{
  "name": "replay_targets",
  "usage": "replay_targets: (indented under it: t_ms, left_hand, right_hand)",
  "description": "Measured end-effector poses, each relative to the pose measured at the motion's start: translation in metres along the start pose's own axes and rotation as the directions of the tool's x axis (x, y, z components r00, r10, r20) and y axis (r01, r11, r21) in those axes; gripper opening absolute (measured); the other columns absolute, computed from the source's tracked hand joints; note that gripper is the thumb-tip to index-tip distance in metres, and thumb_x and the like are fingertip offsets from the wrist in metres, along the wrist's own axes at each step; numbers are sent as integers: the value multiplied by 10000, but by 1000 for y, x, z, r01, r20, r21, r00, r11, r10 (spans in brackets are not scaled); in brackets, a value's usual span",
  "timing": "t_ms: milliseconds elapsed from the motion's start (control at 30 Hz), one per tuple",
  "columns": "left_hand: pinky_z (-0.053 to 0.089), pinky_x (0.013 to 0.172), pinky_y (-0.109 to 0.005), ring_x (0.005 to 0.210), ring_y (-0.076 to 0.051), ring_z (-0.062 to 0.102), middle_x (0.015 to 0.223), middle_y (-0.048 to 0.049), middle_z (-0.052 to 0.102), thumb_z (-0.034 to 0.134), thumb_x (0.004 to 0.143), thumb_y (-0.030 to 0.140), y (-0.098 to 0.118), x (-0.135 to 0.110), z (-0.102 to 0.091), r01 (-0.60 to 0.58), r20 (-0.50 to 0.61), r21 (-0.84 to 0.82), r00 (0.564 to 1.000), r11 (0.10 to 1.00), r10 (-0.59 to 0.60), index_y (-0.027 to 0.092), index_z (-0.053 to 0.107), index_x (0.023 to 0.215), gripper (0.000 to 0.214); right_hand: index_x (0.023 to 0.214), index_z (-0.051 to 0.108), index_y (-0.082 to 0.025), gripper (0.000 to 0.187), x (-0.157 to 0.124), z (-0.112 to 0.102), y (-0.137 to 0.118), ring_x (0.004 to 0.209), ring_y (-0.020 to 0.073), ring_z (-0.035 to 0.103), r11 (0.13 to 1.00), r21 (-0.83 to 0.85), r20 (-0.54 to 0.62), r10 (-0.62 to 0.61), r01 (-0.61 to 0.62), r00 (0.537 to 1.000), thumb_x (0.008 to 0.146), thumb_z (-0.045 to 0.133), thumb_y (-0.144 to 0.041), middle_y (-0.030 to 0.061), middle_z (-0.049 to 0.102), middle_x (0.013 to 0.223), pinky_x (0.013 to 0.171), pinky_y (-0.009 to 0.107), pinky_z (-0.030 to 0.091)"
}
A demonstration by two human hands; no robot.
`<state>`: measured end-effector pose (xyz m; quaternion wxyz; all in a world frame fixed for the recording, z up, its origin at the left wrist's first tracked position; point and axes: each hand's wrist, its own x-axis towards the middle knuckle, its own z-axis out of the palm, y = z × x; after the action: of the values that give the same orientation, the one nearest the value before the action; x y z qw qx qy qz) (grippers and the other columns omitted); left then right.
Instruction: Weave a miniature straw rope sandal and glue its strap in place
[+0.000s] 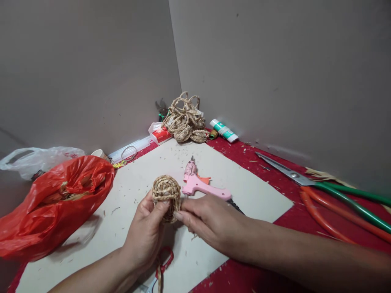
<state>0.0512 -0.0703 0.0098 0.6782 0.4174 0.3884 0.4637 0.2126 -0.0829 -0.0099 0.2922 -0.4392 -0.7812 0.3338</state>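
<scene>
A small rounded piece of coiled straw braid [166, 188] is held up near the middle of the view. My left hand [147, 221] is closed around its left side, the thumb pressed on the front. On the right edge of the same coil, my right hand [210, 219] pinches with thumb and fingers; the fingertips are partly hidden. Just behind lies a pink hot glue gun [195, 185] with an orange trigger. Beneath my left hand, a loose braid end [159, 276] hangs over small red-handled scissors [166, 260].
A white board [259, 195] covers part of a red cloth [284, 226]. Straw braid is heaped [185, 122] in the corner. To the left sits a red plastic bag [61, 203] with straw inside; large shears [305, 179] lie right. Grey walls [275, 81] close off the back.
</scene>
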Motion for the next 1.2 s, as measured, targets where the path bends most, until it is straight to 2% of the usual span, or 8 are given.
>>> replay_targets:
  t_ms: [133, 433, 633, 800, 933, 1000, 1100, 1200]
  left_hand:
    - [475, 765, -230, 778, -133, 629, 855, -22, 717, 718, 791, 283, -6, -1, 1, 13, 28, -2, 1000, 1000, -13, 172, 690, 931, 180]
    - [475, 814, -257, 865, -156, 640, 909, -18, 710, 659, 850, 289, -16, -3, -2, 2, 34, -16, 999, 1000, -2, 202, 651, 1016, 187]
    - [483, 858, -285, 978, -204, 637, 988, -58, 712, 673, 835, 330, -17, -4, 2, -7, 73, 18, 997, 1000, 6, 194, 663, 1076, 277]
    - [478, 912, -312, 1039, -219, 630, 1086, -82, 701, 678, 838, 308, -12, -5, 3, 39, 130, 42, 990, 998, -44, 199, 668, 1131, 313]
    - [464, 948, -330, 986, -207, 640, 1035, -93, 711, 664, 850, 296, -8, -1, 0, 23, 104, 30, 994, 999, -26, 164, 693, 1070, 258]
    - [487, 896, -311, 892, -178, 647, 947, -83, 716, 644, 864, 286, -6, 0, -2, 25, 85, 18, 996, 1000, -26, 155, 697, 1033, 220]
    - [520, 748, -273, 707, -138, 622, 763, -67, 678, 595, 893, 288, -6, 0, -1, 69, 137, 38, 988, 997, -73, 115, 697, 873, 202]
    - [515, 644, -244, 614, -114, 581, 676, -49, 624, 563, 909, 282, -7, -2, 0, 125, 225, 63, 965, 990, -136, 99, 664, 793, 239]
  right_hand:
    - [684, 499, -171, 303, 0, 4, 0, 514, 100, 447, 999, -15, -3, -41, 41, 999, 952, 388, -261, -5, 535, 585, 515, 246, 240]
    - [766, 542, -166, 237, 2, 2, -6, 513, 111, 413, 996, -86, 36, 12, -9, 999, 936, 388, -225, 6, 535, 606, 514, 244, 258]
    - [810, 557, -162, 229, 1, 4, -4, 554, 134, 483, 998, -48, 38, 30, -28, 999, 944, 384, -227, 32, 579, 656, 536, 251, 306]
    - [798, 529, -169, 216, 1, 5, -2, 520, 128, 502, 999, 18, -23, -37, 37, 999, 935, 362, -188, 14, 572, 615, 527, 251, 338]
    - [682, 527, -185, 292, -1, 0, -1, 528, 123, 508, 997, -17, -88, -76, 75, 993, 941, 405, -242, 10, 575, 598, 519, 243, 360]
    - [687, 550, -188, 289, -3, -4, -2, 533, 119, 531, 996, -9, -201, -93, 94, 975, 942, 446, -277, 11, 602, 606, 515, 234, 382]
    - [876, 614, -183, 148, -5, -10, -4, 547, 112, 599, 987, -16, -391, -152, 159, 908, 936, 506, -265, 4, 667, 646, 539, 213, 441]
    - [1096, 600, -170, 193, -6, -10, -2, 564, 117, 639, 951, -160, -446, -308, 263, 841, 915, 560, -224, 1, 696, 666, 572, 210, 489]
